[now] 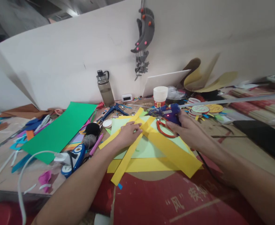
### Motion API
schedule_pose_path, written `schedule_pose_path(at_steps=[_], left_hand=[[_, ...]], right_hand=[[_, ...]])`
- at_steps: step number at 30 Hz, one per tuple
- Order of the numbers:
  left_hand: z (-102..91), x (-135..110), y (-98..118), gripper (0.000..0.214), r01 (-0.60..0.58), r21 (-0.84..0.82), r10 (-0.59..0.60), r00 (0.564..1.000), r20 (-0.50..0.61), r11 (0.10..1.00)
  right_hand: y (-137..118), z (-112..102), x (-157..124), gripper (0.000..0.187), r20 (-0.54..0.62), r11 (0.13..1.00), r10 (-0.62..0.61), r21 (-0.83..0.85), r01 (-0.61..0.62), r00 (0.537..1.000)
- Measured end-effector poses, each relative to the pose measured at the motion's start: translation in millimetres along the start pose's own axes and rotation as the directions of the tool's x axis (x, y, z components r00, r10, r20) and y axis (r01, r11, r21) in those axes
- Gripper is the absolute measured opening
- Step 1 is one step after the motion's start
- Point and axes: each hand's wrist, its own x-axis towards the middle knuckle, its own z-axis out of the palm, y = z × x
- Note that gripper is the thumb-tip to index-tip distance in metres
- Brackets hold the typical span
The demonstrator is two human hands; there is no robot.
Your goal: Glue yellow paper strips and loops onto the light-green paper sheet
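My left hand (129, 133) bends over the crossing of several yellow strips (172, 148), its fingers closed on a narrow yellow strip (125, 161) there. The strips lie across pale green sheets (151, 149), with a wider yellow sheet (142, 165) underneath. In my right hand (186, 126) is a blue hot glue gun (171, 113), its small red light showing. The gun's nozzle points left, above the far end of the strips. A long translucent glue stick (233, 100) extends right from its back. Orange-handled scissors (165, 131) lie just below the gun, their blades partly hidden.
Left of the sheets are a green sheet (62, 131), a blue owl-patterned power block (75, 159) with a white cable, and dark yarn balls (92, 129). A water bottle (105, 89) and stacked paper cups (160, 95) stand behind. A red board (174, 200) lies in front.
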Motion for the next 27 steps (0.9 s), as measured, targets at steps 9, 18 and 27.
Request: schedule_pose_path(at_steps=[9,18,27], left_hand=[[-6.6,-8.5,12.6,0.033,0.357,-0.277,-0.307,0.929,0.207,0.892],[-12.0,-9.1,22.8,0.032,0.479,-0.398,-0.373,0.872,0.316,0.782],[-9.5,-5.8,16.7,0.031,0.504,-0.332,-0.396,0.852,0.342,0.797]], right_hand=[[2.0,2.3,-0.8,0.023,0.051,0.992,0.035,-0.123,-0.028,0.998],[4.6,10.3,-3.6,0.024,0.217,0.967,0.094,-0.251,-0.037,0.972],[14.1,17.6,-2.3,0.022,0.244,0.945,0.120,-0.324,-0.036,0.962]])
